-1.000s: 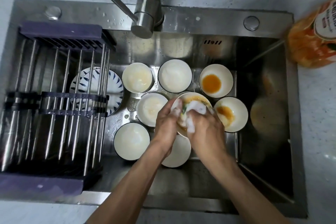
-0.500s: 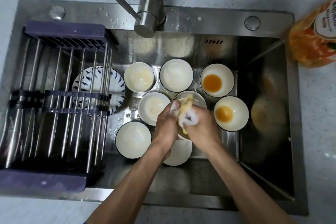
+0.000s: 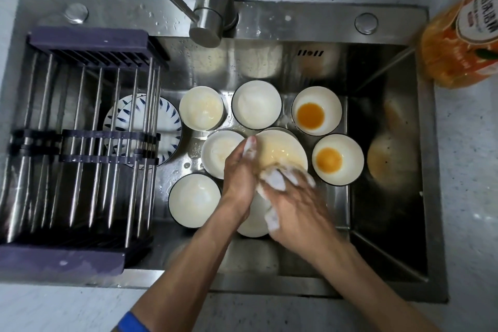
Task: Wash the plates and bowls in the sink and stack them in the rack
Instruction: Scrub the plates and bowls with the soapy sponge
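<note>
The steel sink sits in a pale speckled desk. The landmark here is the tilted bowl held over the middle of the basin.

Left of that bowl, a purple-ended wire rack spans the basin from its far rim to its near rim; a blue-patterned plate lies beneath its rods. Between rack and tilted bowl stand three pale bowls close together: one far, one just beside, one nearer the person. Beyond the tilted bowl is a white bowl; to its right stand two bowls holding orange sauce. Right of those, the basin floor is bare and dark up to the right wall. The faucet rises above the far rim, and an orange bottle stands on the desk at the far right corner.

The left hand grips the tilted bowl's left rim, a soapy finger lying over the edge. The right hand, blurred and foamy, is pressed against the bowl's near edge with foam under its fingers; whether it clasps a sponge cannot be told. Another white bowl shows partly beneath both hands.
</note>
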`<state>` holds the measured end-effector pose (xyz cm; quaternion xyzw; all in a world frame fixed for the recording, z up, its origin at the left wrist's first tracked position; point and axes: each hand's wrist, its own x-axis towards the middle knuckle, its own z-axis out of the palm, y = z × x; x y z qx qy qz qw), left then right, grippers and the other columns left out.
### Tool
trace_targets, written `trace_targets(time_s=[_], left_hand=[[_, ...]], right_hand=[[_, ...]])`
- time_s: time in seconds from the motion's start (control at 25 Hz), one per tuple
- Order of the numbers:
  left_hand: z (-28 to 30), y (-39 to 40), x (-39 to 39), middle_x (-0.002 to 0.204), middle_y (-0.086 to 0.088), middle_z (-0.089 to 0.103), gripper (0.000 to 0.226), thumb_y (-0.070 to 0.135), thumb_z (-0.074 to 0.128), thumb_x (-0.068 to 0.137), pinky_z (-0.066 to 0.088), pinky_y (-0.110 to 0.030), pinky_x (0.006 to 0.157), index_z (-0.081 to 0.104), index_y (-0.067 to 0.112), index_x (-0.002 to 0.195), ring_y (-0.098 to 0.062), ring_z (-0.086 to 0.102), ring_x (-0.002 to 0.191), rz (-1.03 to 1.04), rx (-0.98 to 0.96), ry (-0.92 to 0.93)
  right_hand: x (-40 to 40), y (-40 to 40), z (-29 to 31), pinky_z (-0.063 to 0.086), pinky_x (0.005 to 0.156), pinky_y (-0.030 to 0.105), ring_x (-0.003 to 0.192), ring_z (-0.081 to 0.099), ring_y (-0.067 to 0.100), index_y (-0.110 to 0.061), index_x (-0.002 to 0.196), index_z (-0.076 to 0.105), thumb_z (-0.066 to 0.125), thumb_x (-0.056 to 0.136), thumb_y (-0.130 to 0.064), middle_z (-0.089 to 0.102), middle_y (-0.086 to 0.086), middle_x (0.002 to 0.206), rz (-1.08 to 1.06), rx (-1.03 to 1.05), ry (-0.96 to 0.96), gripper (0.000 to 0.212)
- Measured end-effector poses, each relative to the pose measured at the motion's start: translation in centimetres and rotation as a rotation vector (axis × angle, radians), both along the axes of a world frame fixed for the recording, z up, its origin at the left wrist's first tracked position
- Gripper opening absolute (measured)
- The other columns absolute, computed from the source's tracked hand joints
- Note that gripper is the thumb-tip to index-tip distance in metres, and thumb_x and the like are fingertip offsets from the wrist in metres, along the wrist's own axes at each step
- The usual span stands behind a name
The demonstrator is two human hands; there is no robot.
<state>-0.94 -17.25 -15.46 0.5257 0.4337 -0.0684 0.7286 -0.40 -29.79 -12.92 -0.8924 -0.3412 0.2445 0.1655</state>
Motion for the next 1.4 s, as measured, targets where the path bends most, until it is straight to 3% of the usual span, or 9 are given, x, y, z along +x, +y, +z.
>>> trace_targets(time_s=[0.2, 0.32, 0.48, 0.64, 0.72, 1.0, 1.12, 1.28, 1.4], left_hand=[[1.2, 1.7, 1.6, 0.097, 0.002, 0.076, 0.023, 0.040, 0.054, 0.097, 0.056, -0.030, 0.064, 0.073, 0.029, 0.103, -0.019, 0.072, 0.086, -0.343, 0.020, 0.106], [1.7, 0.1, 1.3, 0.084, 0.023, 0.072, 0.029, 0.018, 0.049, 0.101, 0.050, -0.015, 0.071, 0.068, 0.039, 0.093, -0.003, 0.067, 0.085, -0.200, 0.161, 0.003], [2.0, 0.8, 1.7, 0.092, 0.018, 0.072, 0.034, 0.013, 0.046, 0.096, 0.050, -0.019, 0.081, 0.069, 0.038, 0.094, -0.007, 0.065, 0.093, -0.405, 0.181, -0.015], [2.1, 0.3, 1.1, 0.107, 0.009, 0.071, 0.041, 0.025, 0.042, 0.080, 0.053, -0.033, 0.090, 0.066, 0.046, 0.106, -0.014, 0.066, 0.101, -0.337, 0.238, 0.028], [2.0, 0.6, 1.4, 0.101, 0.011, 0.070, 0.037, 0.019, 0.042, 0.086, 0.050, -0.029, 0.087, 0.066, 0.046, 0.098, -0.016, 0.064, 0.100, -0.450, 0.225, 0.071], [2.2, 0.6, 1.6, 0.113, 0.009, 0.070, 0.037, 0.039, 0.047, 0.081, 0.055, -0.028, 0.081, 0.065, 0.043, 0.113, -0.015, 0.065, 0.104, -0.449, 0.142, 0.105], [1.8, 0.7, 1.0, 0.121, 0.000, 0.070, 0.055, 0.064, 0.053, 0.080, 0.052, -0.044, 0.099, 0.063, 0.034, 0.125, -0.020, 0.066, 0.113, -0.317, -0.105, 0.053], [0.4, 0.2, -1.8, 0.122, -0.011, 0.069, 0.061, 0.055, 0.064, 0.080, 0.058, -0.039, 0.082, 0.063, 0.016, 0.127, -0.025, 0.067, 0.108, -0.184, -0.399, 0.055], [-0.1, 0.1, -2.2, 0.124, -0.016, 0.067, 0.070, 0.047, 0.083, 0.070, 0.053, -0.054, 0.090, 0.064, 0.011, 0.126, -0.031, 0.066, 0.110, -0.248, -0.520, 0.047]], right_hand=[[0.4, -0.8, -1.4, 0.051, 0.085, 0.044, 0.102, 0.061, 0.032, -0.020, 0.114, 0.060, 0.050, 0.073, -0.007, 0.066, 0.001, 0.114, 0.003, 0.136, -0.011, 0.045], [-0.2, -0.1, -1.5, 0.054, 0.088, 0.038, 0.105, 0.064, 0.022, -0.021, 0.109, 0.069, 0.064, 0.073, -0.007, 0.071, -0.003, 0.113, -0.323, 0.326, 0.052, 0.039], [-0.3, -1.2, -1.9, 0.055, 0.085, 0.047, 0.102, 0.060, 0.035, -0.021, 0.116, 0.061, 0.074, 0.060, -0.002, 0.067, 0.010, 0.112, -0.100, 0.264, -0.040, 0.061], [-0.6, -1.5, -2.0, 0.056, 0.079, 0.043, 0.099, 0.065, 0.030, -0.019, 0.110, 0.065, 0.066, 0.070, -0.001, 0.070, 0.004, 0.110, -0.185, 0.317, -0.138, 0.044], [-0.1, -2.0, -2.2, 0.056, 0.078, 0.048, 0.099, 0.062, 0.036, -0.020, 0.113, 0.064, 0.068, 0.062, 0.002, 0.067, 0.006, 0.113, 0.039, 0.255, -0.199, 0.056], [0.9, -2.2, -2.3, 0.053, 0.083, 0.040, 0.101, 0.062, 0.028, -0.024, 0.114, 0.061, 0.067, 0.069, -0.001, 0.068, -0.002, 0.111, 0.069, 0.283, -0.174, 0.051], [1.5, -2.6, -1.1, 0.053, 0.087, 0.026, 0.101, 0.067, 0.009, -0.029, 0.102, 0.072, 0.076, 0.071, -0.005, 0.071, -0.014, 0.106, -0.382, 0.577, 0.362, 0.039], [2.3, -5.0, -0.7, 0.057, 0.079, 0.046, 0.094, 0.070, 0.020, -0.029, 0.098, 0.076, 0.093, 0.043, -0.021, 0.074, -0.001, 0.098, -0.826, 0.775, 1.200, 0.058], [2.6, -6.5, -1.1, 0.059, 0.073, 0.049, 0.101, 0.068, 0.032, -0.013, 0.122, 0.065, 0.092, 0.057, -0.022, 0.070, 0.013, 0.115, -1.142, 0.930, 1.343, 0.070]])
